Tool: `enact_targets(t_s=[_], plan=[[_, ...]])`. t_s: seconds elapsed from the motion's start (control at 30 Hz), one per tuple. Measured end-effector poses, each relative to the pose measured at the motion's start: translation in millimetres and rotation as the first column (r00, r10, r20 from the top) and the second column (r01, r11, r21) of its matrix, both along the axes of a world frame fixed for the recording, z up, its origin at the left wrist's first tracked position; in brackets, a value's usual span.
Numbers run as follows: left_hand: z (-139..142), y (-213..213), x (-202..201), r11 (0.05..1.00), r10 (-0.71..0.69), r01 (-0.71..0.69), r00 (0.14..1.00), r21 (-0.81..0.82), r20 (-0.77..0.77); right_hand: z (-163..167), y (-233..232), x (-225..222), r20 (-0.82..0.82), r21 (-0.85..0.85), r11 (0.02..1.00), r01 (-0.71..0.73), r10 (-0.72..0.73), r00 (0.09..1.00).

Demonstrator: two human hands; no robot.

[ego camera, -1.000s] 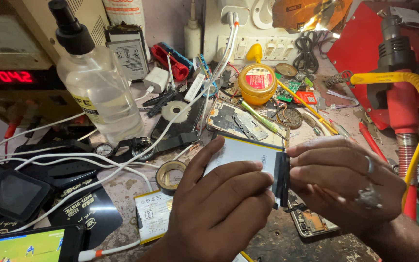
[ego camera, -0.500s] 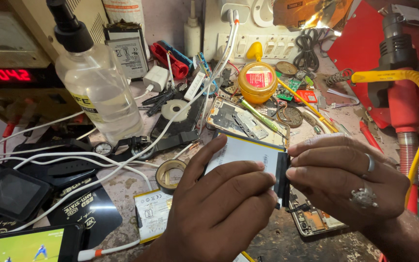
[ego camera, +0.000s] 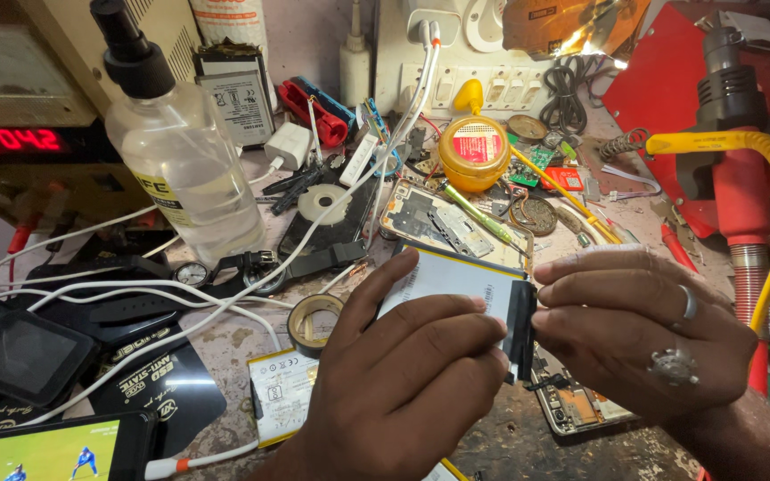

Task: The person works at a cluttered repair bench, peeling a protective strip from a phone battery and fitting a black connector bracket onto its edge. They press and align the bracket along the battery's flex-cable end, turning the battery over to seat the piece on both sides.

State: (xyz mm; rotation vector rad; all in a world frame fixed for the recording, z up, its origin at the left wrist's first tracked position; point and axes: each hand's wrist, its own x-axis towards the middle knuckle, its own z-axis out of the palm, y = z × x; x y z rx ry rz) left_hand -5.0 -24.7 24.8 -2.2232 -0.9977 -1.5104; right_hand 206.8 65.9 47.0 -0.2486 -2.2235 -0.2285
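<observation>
Two hands meet at the centre of the head view over a cluttered bench. Left hand (ego camera: 403, 392), entering from 6 o'clock, is curled narrow, its thumb and fingers pressed on a flat white phone battery (ego camera: 452, 283) held just above the bench. Right hand (ego camera: 643, 334), entering from 4 o'clock and wearing two rings, is pinched closed on the black strip (ego camera: 520, 325) along the battery's right edge. The lower half of the battery is hidden behind the left fingers, and whether the strip is tape or a connector cannot be told. An opened phone frame (ego camera: 581, 410) lies under the right hand, mostly covered. At 12 o'clock from the battery sits another open phone body (ego camera: 443, 223), with a round yellow container (ego camera: 474, 156) beyond it. A clear plastic bottle (ego camera: 184, 169) with a black cap stands at 10 o'clock, white cables (ego camera: 225, 307) run across the bench at 9 o'clock, and a tape roll (ego camera: 314, 321) lies just beside the left thumb. A red hot-air tool (ego camera: 741, 178) with a yellow cable stands at 2 o'clock.
</observation>
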Motion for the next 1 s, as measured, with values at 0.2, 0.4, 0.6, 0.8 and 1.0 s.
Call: enact_targets(t_s=[0.2, 0.4, 0.6, 0.8, 1.0], plan=[[-3, 0, 0, 1.000, 0.001, -0.001, 1.000, 0.012, -0.003, -2, 1, -3, 0.006, 0.013, 1.000, -0.021, 0.021, 1.000], [-14, 1, -2, 0.999, -0.006, 0.005, 1.000, -0.045, -0.014, 2, 7, 1, 0.100, -0.006, 1.000, -0.009, 0.010, 0.995], [-19, 5, -4, 0.999, 0.019, -0.019, 1.000, -0.045, -0.002, 1, 9, -4, 0.026, -0.099, 0.995, -0.030, 0.032, 0.999], [-20, 3, -2, 0.998, 0.042, -0.042, 0.999, -0.042, 0.003, 2, 5, -3, 0.041, -0.089, 0.995, -0.048, 0.051, 0.998], [-20, 5, -1, 0.997, 0.046, -0.044, 0.999, -0.059, 0.019, 3, 7, -4, 0.044, -0.154, 0.986, -0.058, 0.066, 0.997]])
